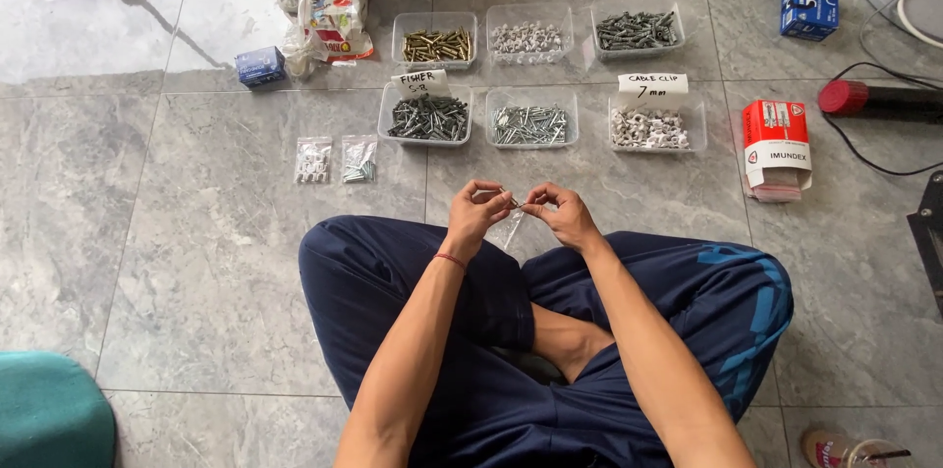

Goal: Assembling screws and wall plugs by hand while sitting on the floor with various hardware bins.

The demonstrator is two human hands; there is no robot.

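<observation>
A person sits cross-legged on a grey tiled floor (196, 262), both hands raised just above the knees at the centre of the frame. The left hand (474, 213) and the right hand (562, 215) meet almost fingertip to fingertip, each pinched shut on the top edge of a small clear bag (509, 224) that hangs between them. The bag's long axis runs downward from the fingers, tilted a little to the left, and its mouth is stretched side to side between the two pinches. Something small and pale shows at the mouth, by the left fingertips; what it is cannot be told. Neither hand is plainly nearer the bag: both have hold of it.

Above the hands in the frame, well apart from them, six clear trays stand in two rows. The back row holds brass-coloured plugs (436, 45), white clips (527, 37) and grey plugs (637, 30). The front row holds dark screws (426, 117), bright screws (530, 123) and more white clips (647, 128). Two filled bags (336, 160) lie on the floor left of the trays, and a red and white box (776, 146) lies to their right.
</observation>
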